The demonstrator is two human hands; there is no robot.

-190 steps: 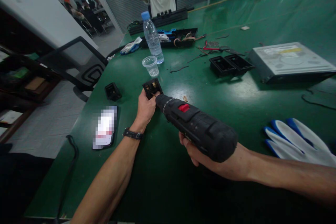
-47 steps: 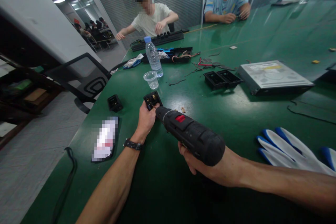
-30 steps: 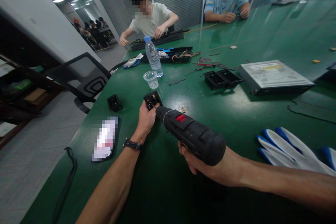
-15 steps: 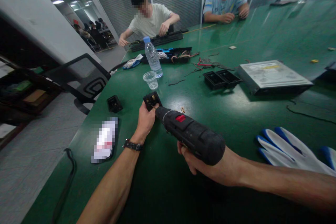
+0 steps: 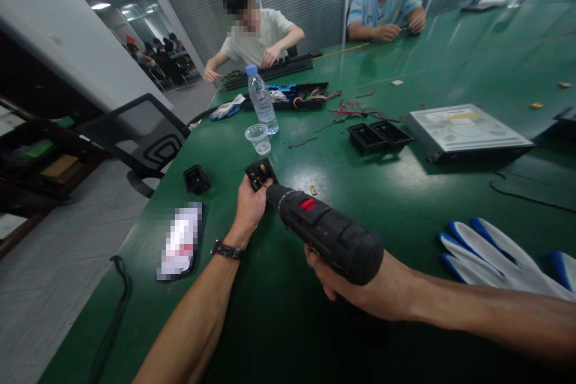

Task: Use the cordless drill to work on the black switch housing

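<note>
My left hand (image 5: 252,207) is closed around a small black plastic housing (image 5: 260,171) with brass-coloured metal pieces inside. My right hand (image 5: 344,282) grips a black cordless drill (image 5: 328,228) with a red switch on top. The drill's chuck points at the near edge of the housing, beside my left thumb; its tip is hard to make out there. A small tan piece (image 5: 313,189) lies on the table just right of the chuck. To the left sits a similar black housing (image 5: 196,179), above a phone (image 5: 180,241) lying flat.
A clear cup (image 5: 258,139) and a water bottle (image 5: 262,101) stand beyond my left hand. Black trays (image 5: 378,135), a flat metal drive (image 5: 470,127) and white-blue gloves (image 5: 499,255) lie on the green table (image 5: 279,324). Two people (image 5: 256,33) work across it.
My hands, the housing and the drill stay nearly in place; the drill's rear has shifted very slightly left. The person across on the left has moved a hand a little leftward.
</note>
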